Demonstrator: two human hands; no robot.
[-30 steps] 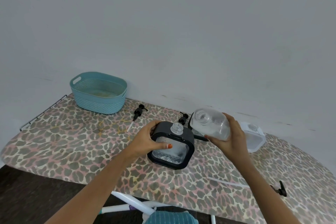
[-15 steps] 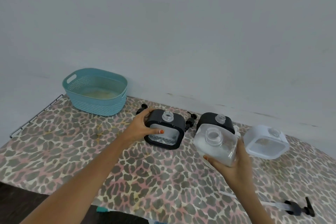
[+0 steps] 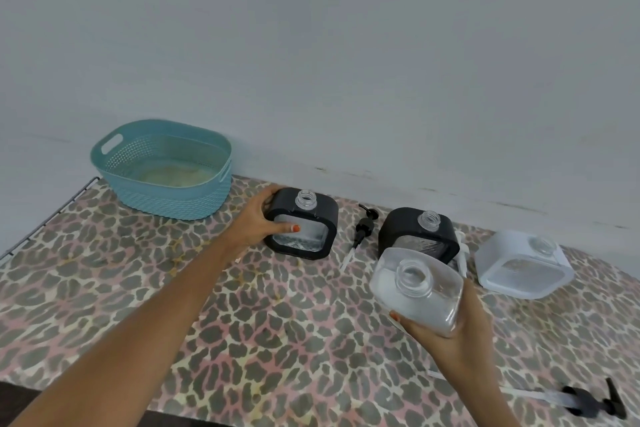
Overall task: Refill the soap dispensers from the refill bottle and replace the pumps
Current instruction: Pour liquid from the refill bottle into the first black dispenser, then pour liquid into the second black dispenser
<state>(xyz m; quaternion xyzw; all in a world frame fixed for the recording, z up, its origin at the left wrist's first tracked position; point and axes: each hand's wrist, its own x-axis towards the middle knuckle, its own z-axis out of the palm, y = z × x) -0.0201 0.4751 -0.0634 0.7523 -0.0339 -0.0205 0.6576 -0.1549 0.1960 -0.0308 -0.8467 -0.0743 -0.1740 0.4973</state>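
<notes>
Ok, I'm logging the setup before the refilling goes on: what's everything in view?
Basket: 1, teal, back left of the table.
Black dispensers: 2, pumps off; one beside the basket, one mid-table.
White dispenser: 1, pump off, far right.
Bottle: 1, clear, uncapped, in the right hand.
Pumps: 2, black; one between the black dispensers, one at the front right edge.
Table cover: 1, leopard print.
Hands: left hand grips the black dispenser by the basket; right hand holds the bottle.
</notes>
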